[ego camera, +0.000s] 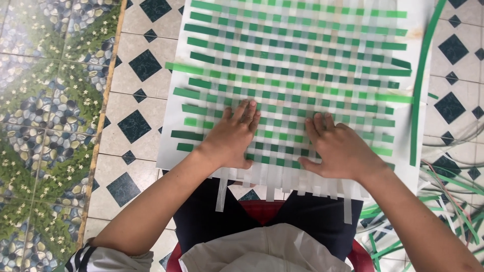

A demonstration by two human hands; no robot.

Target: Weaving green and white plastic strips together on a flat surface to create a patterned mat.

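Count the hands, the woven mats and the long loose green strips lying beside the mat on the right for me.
Hands: 2, the left hand and right hand, both flat on the mat
Woven mat of green and white strips: 1
Long loose green strip beside the mat: 1
Total: 4
The tangle of green offcuts at lower right is too jumbled to count.

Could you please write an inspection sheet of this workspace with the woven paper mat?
Surface: tiled floor, white with dark diamonds.
Job's things: green-and-white woven paper mat, white strip ends hanging at the near edge.
Clutter: loose green strip beside the mat; pile of green strips at the right.
Hands: left hand and right hand pressed flat on the mat.
Cables: thin grey cords at the right, kind unclear.
Surroundings: pebble-pattern tiles; red stool.
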